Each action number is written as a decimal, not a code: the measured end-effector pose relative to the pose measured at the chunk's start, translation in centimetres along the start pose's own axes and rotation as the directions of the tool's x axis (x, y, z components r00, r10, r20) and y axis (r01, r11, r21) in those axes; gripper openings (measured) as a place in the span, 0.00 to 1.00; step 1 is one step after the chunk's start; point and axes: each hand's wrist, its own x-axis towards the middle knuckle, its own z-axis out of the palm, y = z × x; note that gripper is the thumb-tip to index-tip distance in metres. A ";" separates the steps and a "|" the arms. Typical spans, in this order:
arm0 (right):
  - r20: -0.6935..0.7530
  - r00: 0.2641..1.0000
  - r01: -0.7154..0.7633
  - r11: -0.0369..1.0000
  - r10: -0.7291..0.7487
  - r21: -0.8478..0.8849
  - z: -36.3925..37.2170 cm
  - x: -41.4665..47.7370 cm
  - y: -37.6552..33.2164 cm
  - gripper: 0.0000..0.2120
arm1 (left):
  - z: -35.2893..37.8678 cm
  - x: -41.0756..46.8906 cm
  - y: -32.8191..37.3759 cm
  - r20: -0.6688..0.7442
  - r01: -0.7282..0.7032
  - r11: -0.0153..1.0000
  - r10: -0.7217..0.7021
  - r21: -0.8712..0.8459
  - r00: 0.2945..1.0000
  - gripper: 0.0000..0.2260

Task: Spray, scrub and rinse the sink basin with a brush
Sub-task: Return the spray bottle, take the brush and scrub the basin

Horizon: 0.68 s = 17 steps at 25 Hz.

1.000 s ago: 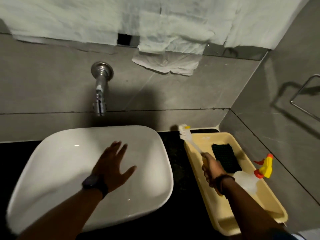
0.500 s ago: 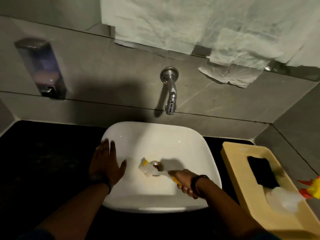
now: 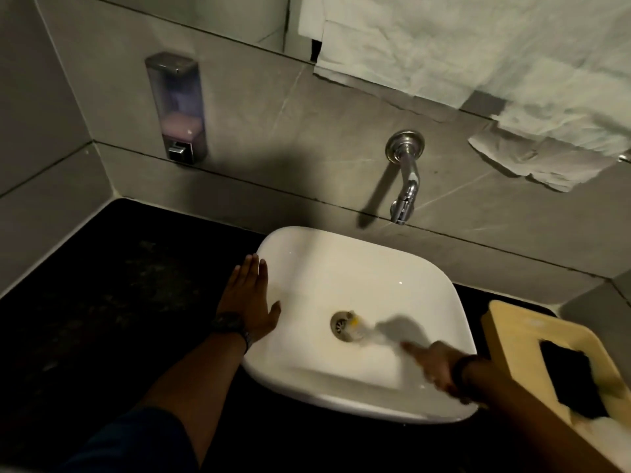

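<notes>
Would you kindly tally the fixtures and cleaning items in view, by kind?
Sink basin: 1
Wall tap: 1
Soap dispenser: 1
Brush, in the right hand: 1
Yellow tray: 1
Dark scrub pad: 1
Total: 6

Dim, yellowish light; the tap (image 3: 406, 179) throws a shadow leftwards, the right hand (image 3: 435, 365) is motion-blurred, edges bow.
</notes>
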 end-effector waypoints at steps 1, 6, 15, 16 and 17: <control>0.074 0.996 0.055 0.998 -0.053 -0.028 1.2 -0.4 -0.6 0.29 | 0.0 0.1 0.0 -0.004 -0.002 1.000 0.002 0.014 1.000 0.38; -0.220 0.940 0.275 0.961 -0.260 0.041 3.8 2.3 -6.2 0.32 | 0.3 0.3 0.0 -0.008 -0.003 1.000 0.003 0.001 1.000 0.37; 0.035 0.931 0.364 0.931 -0.365 0.027 5.2 2.0 -2.2 0.25 | 0.4 0.4 0.2 -0.012 0.019 0.998 -0.018 0.056 1.000 0.35; -0.110 0.934 0.339 0.941 -0.339 -0.019 3.4 2.5 -0.3 0.29 | 0.4 0.4 0.2 -0.009 0.016 0.998 -0.015 0.064 1.000 0.35; -0.235 0.940 0.242 0.969 -0.247 -0.052 1.4 3.0 1.8 0.34 | 0.4 0.4 0.2 -0.005 0.009 0.998 -0.009 0.070 1.000 0.35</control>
